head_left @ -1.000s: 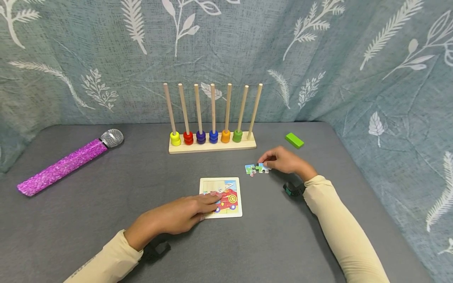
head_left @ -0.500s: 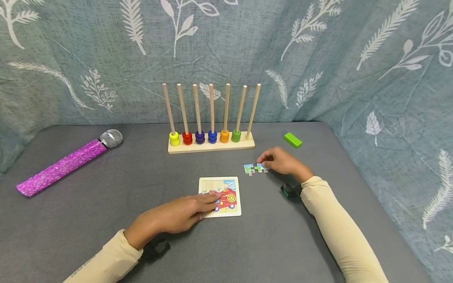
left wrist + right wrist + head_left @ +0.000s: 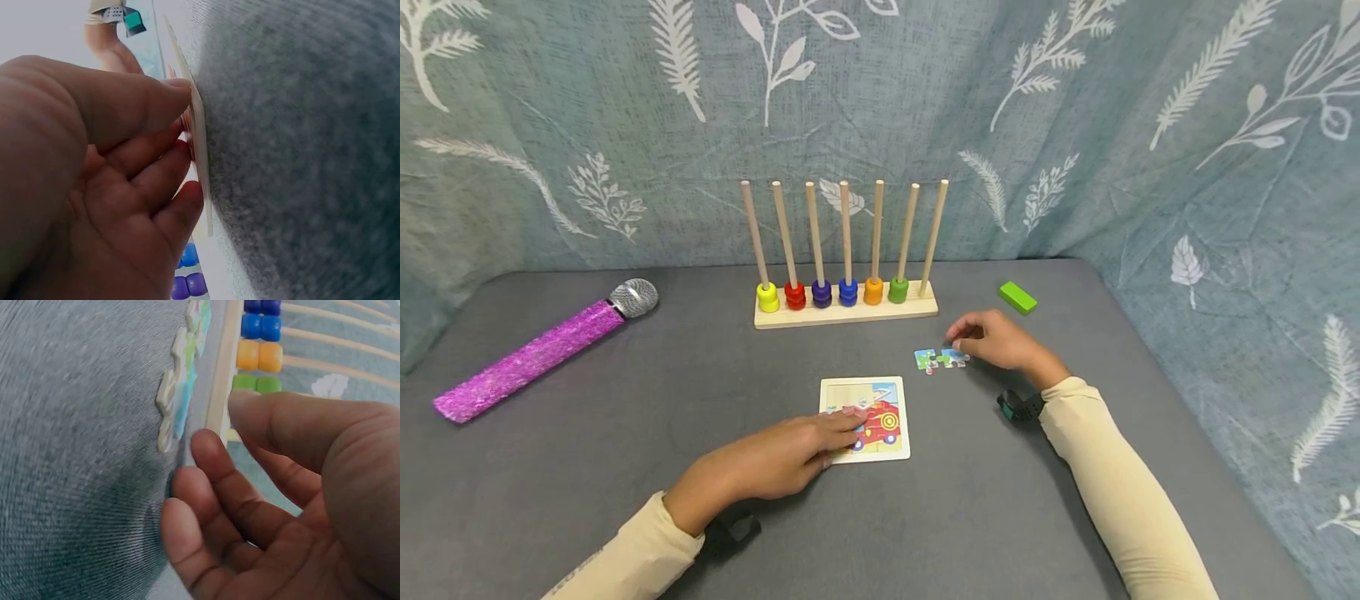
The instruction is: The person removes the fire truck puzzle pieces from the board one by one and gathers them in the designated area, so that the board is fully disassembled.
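A square wooden jigsaw puzzle [image 3: 883, 421] with a pale frame and a red vehicle picture lies on the table. My left hand [image 3: 782, 454] rests on its left part, fingers extended over the picture. In the left wrist view the thumb [image 3: 169, 94] is at the frame's edge. Beyond it to the right, two loose puzzle pieces lie side by side: a left piece [image 3: 924, 360] and a right piece [image 3: 956, 356], both blue and green. Just over the right piece is my right hand [image 3: 996, 340], its fingers loosely bent. The right wrist view shows nothing between its thumb and fingers.
Behind the pieces stands a wooden peg stand [image 3: 850, 312] with upright rods and coloured beads. A green block [image 3: 1017, 297] lies beyond the right hand. To the left is a microphone [image 3: 542, 354] with a glittery purple handle. A patterned curtain [image 3: 700, 167] hangs behind the table.
My right fingers have come up off the right puzzle piece, which now lies free beside the other. The left hand stays on the puzzle frame. The head view has shifted slightly.
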`<state>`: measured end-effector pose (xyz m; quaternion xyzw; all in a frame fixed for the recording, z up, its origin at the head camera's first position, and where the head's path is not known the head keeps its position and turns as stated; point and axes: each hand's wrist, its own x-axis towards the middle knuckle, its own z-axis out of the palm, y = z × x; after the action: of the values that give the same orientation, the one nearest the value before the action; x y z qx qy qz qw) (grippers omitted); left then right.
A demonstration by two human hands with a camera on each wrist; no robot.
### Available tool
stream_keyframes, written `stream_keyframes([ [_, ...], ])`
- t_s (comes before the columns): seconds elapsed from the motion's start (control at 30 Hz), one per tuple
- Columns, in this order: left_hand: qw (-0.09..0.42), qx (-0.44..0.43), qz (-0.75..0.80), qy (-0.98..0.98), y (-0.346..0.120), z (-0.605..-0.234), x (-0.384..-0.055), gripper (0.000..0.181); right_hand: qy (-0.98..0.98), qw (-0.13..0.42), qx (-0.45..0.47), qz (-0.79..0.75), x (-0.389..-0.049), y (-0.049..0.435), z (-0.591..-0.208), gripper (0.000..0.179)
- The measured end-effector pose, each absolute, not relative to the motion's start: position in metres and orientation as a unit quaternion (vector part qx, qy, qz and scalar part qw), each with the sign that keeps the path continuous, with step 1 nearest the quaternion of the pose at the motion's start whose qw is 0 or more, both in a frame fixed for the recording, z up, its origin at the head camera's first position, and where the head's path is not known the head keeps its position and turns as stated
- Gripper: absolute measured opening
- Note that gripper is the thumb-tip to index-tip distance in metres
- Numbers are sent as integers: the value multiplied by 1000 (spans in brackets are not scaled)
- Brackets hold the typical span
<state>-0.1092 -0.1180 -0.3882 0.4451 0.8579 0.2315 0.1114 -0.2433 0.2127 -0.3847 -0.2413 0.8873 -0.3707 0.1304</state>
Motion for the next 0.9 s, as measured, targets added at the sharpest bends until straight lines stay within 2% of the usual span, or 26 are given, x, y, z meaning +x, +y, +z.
stream_keyframes([
  [0.33,87,451,277,844,-113,-387,-114,30,883,112,-272,-366,-230,194,-374,14],
  [0.6,121,457,274,838,-105,-384,-121,40,844,172,-318,-396,-223,177,-368,21],
  [0.9,187,463,245,831,-107,-382,-124,41,833,194,-343,-389,-218,167,-374,20],
])
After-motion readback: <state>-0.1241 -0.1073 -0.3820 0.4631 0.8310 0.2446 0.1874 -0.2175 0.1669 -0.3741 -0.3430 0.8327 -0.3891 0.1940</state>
